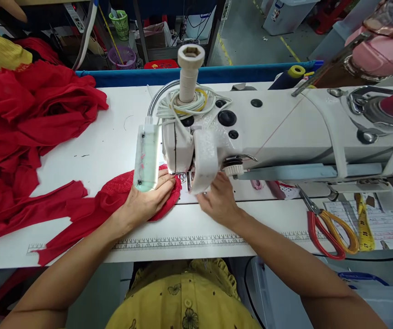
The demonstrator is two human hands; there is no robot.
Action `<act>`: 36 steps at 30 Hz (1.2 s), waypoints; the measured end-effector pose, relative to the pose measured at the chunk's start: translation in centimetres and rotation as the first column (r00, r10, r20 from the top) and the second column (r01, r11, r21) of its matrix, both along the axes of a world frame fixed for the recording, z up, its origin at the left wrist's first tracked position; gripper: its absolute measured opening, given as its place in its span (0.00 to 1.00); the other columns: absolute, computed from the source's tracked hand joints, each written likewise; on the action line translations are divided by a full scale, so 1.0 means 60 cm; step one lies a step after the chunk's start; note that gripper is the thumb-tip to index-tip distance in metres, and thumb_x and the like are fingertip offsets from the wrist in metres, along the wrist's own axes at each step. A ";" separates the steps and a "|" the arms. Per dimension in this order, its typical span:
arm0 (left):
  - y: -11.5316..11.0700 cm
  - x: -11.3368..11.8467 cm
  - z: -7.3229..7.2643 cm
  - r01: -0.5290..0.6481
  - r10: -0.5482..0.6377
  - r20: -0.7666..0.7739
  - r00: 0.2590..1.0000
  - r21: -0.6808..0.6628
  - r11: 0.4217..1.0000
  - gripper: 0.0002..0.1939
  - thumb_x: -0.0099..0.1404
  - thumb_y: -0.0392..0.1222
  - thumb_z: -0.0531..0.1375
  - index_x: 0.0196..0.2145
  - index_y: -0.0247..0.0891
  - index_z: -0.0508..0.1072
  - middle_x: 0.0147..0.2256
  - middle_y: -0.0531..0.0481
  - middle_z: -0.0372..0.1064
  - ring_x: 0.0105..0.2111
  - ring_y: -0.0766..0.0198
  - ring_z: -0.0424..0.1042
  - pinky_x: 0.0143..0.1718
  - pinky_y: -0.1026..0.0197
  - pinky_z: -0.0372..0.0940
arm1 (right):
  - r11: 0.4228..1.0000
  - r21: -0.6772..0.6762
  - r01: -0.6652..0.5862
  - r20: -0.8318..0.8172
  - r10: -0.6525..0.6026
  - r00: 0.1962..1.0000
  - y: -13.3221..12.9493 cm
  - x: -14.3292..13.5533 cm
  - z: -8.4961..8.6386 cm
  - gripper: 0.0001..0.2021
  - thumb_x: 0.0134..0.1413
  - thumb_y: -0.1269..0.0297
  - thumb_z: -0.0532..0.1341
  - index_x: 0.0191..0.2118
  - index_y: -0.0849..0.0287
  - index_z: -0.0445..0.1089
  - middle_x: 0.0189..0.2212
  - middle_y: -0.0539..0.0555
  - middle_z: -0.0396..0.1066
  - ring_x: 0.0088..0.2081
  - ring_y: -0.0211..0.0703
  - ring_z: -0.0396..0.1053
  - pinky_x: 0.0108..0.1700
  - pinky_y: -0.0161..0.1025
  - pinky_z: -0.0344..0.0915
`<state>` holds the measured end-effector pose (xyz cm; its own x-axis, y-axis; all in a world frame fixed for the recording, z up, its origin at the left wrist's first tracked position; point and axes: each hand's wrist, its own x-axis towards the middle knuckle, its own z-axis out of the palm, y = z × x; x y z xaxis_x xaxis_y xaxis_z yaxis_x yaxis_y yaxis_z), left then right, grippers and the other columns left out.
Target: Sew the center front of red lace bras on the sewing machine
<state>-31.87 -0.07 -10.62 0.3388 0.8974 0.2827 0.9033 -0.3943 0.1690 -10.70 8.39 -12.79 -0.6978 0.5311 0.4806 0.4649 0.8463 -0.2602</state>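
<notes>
A white sewing machine spans the table, its head over the middle. Red fabric runs from the left up to the needle area. My left hand lies flat on the fabric's right end, fingers extended toward the needle; the small lamp partly covers them. Just right of the machine's head, my right hand has its fingers curled together close to the needle area. Its fingertips are partly hidden behind the machine, and what they hold cannot be made out.
A large red fabric heap fills the left side. Scissors, a yellow measuring tape and papers lie at the right. A printed ruler runs along the front edge. Another person's yellow sleeve shows at upper left.
</notes>
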 end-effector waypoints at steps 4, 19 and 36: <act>0.000 0.001 -0.002 -0.003 0.003 0.014 1.000 0.005 1.000 0.14 0.73 0.35 0.51 0.49 0.34 0.75 0.49 0.39 0.76 0.52 0.51 0.73 0.55 0.47 0.62 | 0.991 -0.023 0.128 -0.038 -0.129 0.991 0.012 0.000 0.006 0.16 0.62 0.76 0.49 0.28 0.55 0.67 0.21 0.51 0.62 0.27 0.44 0.60 0.33 0.42 0.56; -0.006 0.006 -0.002 0.027 -0.029 0.015 0.999 0.142 0.989 0.12 0.72 0.32 0.54 0.47 0.31 0.76 0.45 0.40 0.79 0.48 0.51 0.77 0.48 0.50 0.67 | 0.978 0.124 -0.168 0.057 0.162 0.985 -0.002 -0.006 -0.008 0.11 0.63 0.74 0.56 0.39 0.58 0.75 0.29 0.54 0.68 0.36 0.46 0.62 0.43 0.44 0.55; 0.003 -0.003 -0.005 0.009 -0.010 0.009 1.000 0.062 0.998 0.11 0.73 0.34 0.53 0.47 0.32 0.75 0.43 0.41 0.77 0.47 0.53 0.76 0.51 0.52 0.65 | 0.985 0.081 -0.155 0.190 0.138 0.972 -0.007 -0.001 -0.017 0.22 0.64 0.74 0.55 0.61 0.53 0.69 0.31 0.54 0.67 0.38 0.48 0.59 0.45 0.46 0.54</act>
<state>-32.05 0.09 -10.93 0.3443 0.8750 0.3405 0.8981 -0.4126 0.1521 -10.73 7.94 -13.79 -0.8454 0.3751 0.3803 0.3664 0.9253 -0.0980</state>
